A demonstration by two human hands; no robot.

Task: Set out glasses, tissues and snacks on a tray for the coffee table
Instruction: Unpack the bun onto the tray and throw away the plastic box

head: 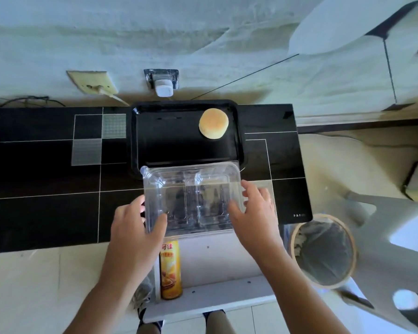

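Your left hand [136, 220] and right hand [253, 213] grip opposite sides of a clear plastic box [191, 198] above the tabletop [46, 184]. Beyond it, one round bun [213, 123] lies on the black tray [186, 150].

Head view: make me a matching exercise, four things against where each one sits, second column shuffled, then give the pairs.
Things:
1. round bun
2. clear plastic container
3. yellow snack can
4. bin

Places:
A. on the low white shelf under the table's near edge
B. on the floor at the right, beyond the table's corner
C. on the black tray, far right corner
D. between the left hand and the right hand

Pairs: 1-C, 2-D, 3-A, 4-B
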